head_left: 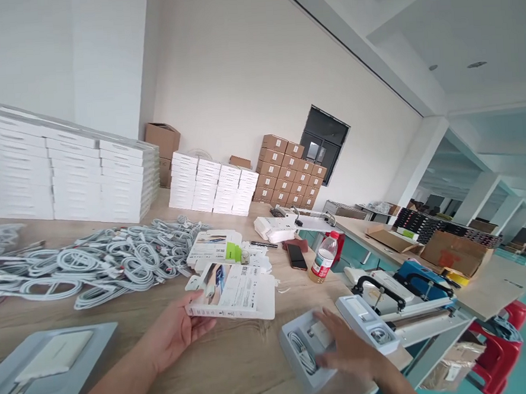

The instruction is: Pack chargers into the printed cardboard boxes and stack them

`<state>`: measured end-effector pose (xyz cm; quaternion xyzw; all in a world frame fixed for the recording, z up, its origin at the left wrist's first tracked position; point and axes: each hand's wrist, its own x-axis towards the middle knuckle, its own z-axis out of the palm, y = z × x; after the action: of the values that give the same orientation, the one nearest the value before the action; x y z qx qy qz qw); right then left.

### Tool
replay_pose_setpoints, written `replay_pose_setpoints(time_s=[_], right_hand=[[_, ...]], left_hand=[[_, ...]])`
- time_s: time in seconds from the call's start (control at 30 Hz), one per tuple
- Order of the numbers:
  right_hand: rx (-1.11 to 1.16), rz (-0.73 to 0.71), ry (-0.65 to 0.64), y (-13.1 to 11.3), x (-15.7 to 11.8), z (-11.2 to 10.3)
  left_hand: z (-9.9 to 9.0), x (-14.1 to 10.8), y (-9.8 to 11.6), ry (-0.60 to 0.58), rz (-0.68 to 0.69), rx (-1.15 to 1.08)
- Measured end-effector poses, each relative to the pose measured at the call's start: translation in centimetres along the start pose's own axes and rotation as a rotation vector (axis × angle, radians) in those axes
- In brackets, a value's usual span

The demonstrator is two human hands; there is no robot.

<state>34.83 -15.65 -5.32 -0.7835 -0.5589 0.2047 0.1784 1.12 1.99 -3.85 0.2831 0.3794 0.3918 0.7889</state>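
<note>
My left hand (182, 327) is closed on the left end of a printed white cardboard box (233, 291), which is tilted and has an open flap at its right end. My right hand (346, 346), blurred, reaches over a grey tray (292, 338) with its fingers apart. In that tray lie a coiled white cable (303, 352) and a white block (319, 334) partly covered by my fingers. Touching its right side is a second tray (364, 321) with similar contents. Another printed box (212, 247) lies behind the one in my left hand.
Coiled cables (128, 253) are heaped at the left. A larger tray (94, 350) is at front left. Stacked white boxes (96, 171) line the back. A phone (296, 257) and a bottle (324, 258) stand near the table's right edge, before sealing machines (394, 296).
</note>
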Motion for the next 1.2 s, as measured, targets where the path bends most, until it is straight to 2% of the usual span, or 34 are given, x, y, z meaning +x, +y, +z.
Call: replay_pose_setpoints(time_s=[0.07, 0.2, 0.43, 0.53, 0.67, 0.8, 0.9, 1.03, 1.1, 1.2], right_hand=[[0.007, 0.057, -0.013, 0.5, 0.3, 1.0], [-0.01, 0.039, 0.147, 0.1, 0.5, 2.5], [0.14, 0.103, 0.516, -2.0, 2.4, 0.1], [0.176, 0.053, 0.565, -3.7, 3.9, -0.1], [0.119, 0.011, 0.592, -6.1, 5.7, 1.1], [0.097, -0.057, 0.686, -8.2, 6.9, 1.9], [0.185, -0.142, 0.652, -10.0, 7.5, 1.8], [0.596, -0.396, 0.439, -13.1, 8.2, 1.9], [0.8, -0.487, 0.408, -14.7, 8.9, 2.7], [1.051, -0.512, 0.42, -16.7, 10.2, 5.0]], left_hand=[[-0.1, 0.1, -0.1, 0.022, 0.009, 0.0], [-0.1, 0.4, -0.5, 0.004, 0.008, 0.003], [-0.2, 0.0, -1.0, -0.109, -0.047, 0.03], [-0.1, -0.2, -1.2, -0.15, -0.047, 0.05], [0.0, -0.4, -1.3, -0.181, -0.046, 0.036], [0.0, -0.5, -1.4, -0.19, -0.003, -0.012], [-0.2, -0.4, -1.6, -0.21, 0.003, -0.032], [-0.2, -0.3, -1.6, -0.214, 0.069, -0.093], [-0.1, -0.3, -1.5, -0.208, 0.136, -0.163], [0.1, -0.5, -1.4, -0.212, 0.268, -0.242]])
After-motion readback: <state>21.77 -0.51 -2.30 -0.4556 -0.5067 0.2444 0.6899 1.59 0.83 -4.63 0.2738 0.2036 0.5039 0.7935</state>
